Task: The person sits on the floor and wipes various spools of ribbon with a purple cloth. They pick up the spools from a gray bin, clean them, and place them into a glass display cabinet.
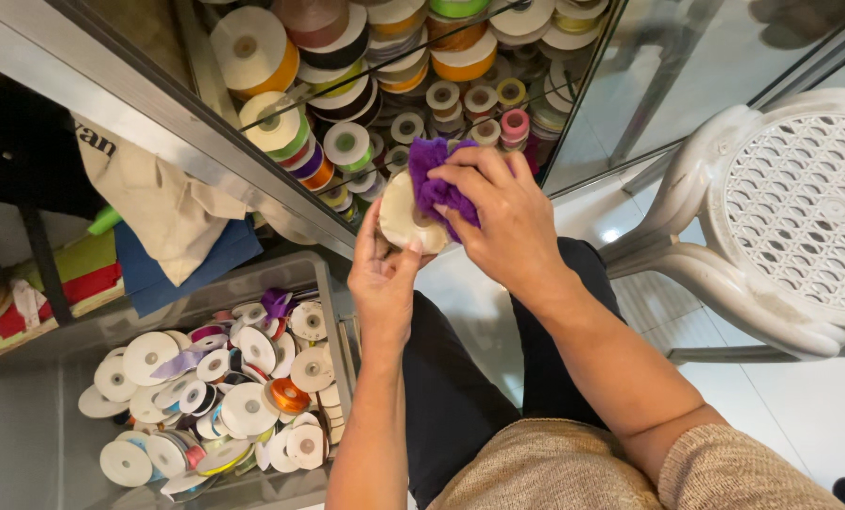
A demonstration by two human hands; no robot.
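pressing purple cloth [438, 185] on cream ribbon spool [405, 219], right grip [503, 219] closed, left grip [382, 274] clasping spool

both hands up in the middle, left hand [382, 274] under the spool [405, 219], right hand [505, 222] on the cloth [436, 184] atop it. behind them, shelves [252, 151] packed with ribbon rolls [347, 57]. left and below, a bin [25, 444] holding more spools. chair [781, 217] off right.
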